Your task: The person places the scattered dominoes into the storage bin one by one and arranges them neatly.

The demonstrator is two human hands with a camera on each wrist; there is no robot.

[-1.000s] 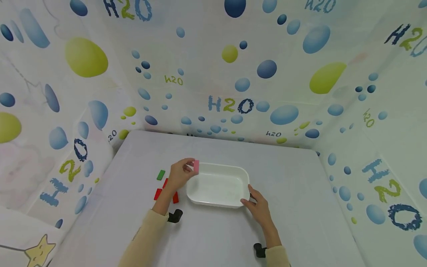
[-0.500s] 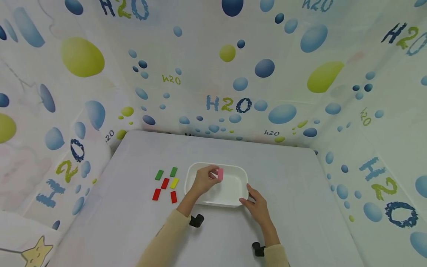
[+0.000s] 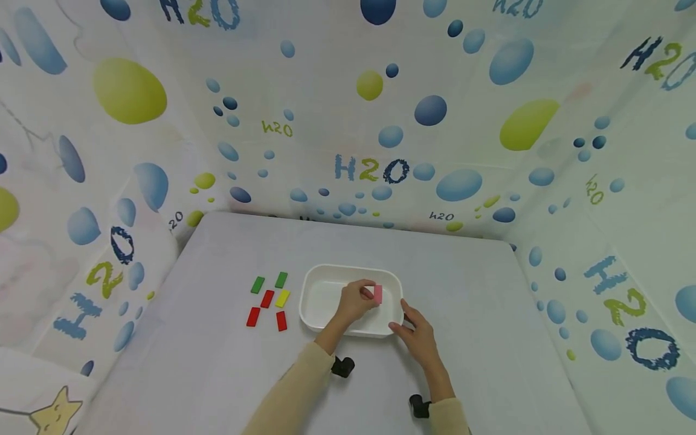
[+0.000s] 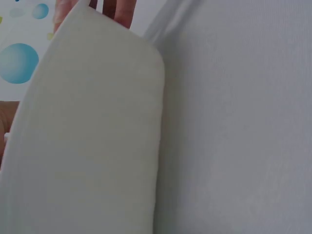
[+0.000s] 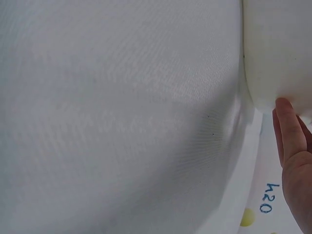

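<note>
A white rectangular tray (image 3: 319, 297) stands on the table, its outer wall (image 4: 97, 126) filling much of the left wrist view. Over its right part, my left hand (image 3: 354, 302) pinches a small pink block (image 3: 377, 294) upright between thumb and fingers. Whether the block touches the tray's floor, I cannot tell. At the right end, my right hand (image 3: 421, 339) holds the tray's rim near the front corner, thumb in front and fingers at the side. The right wrist view shows fingers (image 5: 291, 131) against the tray's wall (image 5: 278, 53).
Left of the tray lie several flat blocks: green ones (image 3: 258, 285), a yellow one (image 3: 282, 298) and red ones (image 3: 253, 316). White cloth covers the table (image 3: 462, 284). A patterned curtain (image 3: 326, 78) hangs behind and at the sides. Black wrist cameras (image 3: 344, 367) sit below each hand.
My left hand has carried the pink block from the tray's left rim rightwards over its right part, uncovering the loose blocks. My right hand keeps its hold on the tray.
</note>
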